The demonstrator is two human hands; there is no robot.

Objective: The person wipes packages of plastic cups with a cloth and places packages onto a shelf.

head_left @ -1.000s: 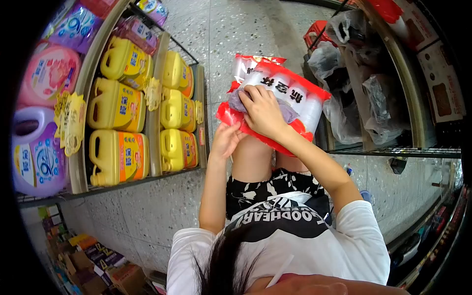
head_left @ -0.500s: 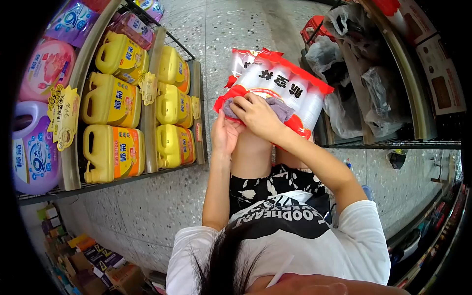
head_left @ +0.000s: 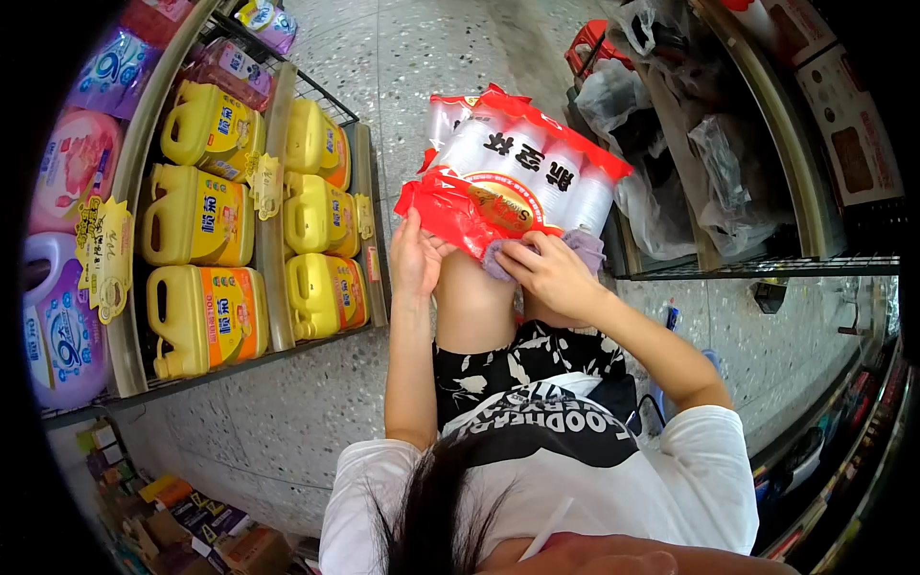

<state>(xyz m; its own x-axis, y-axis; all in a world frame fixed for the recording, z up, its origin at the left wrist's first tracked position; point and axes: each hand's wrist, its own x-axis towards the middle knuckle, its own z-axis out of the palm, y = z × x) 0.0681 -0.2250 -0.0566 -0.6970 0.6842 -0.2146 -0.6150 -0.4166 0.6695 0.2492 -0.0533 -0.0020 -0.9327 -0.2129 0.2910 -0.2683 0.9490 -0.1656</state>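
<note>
Clear cup pack [head_left: 525, 165], red-ended, black-lettered | left hand [head_left: 415, 257] pinches crumpled edge | right hand [head_left: 556, 278] grips purple cloth [head_left: 585, 249]

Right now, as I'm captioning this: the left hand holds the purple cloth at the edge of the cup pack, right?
Wrong hand: the head view shows the right hand holding the purple cloth at the edge of the cup pack.
</note>
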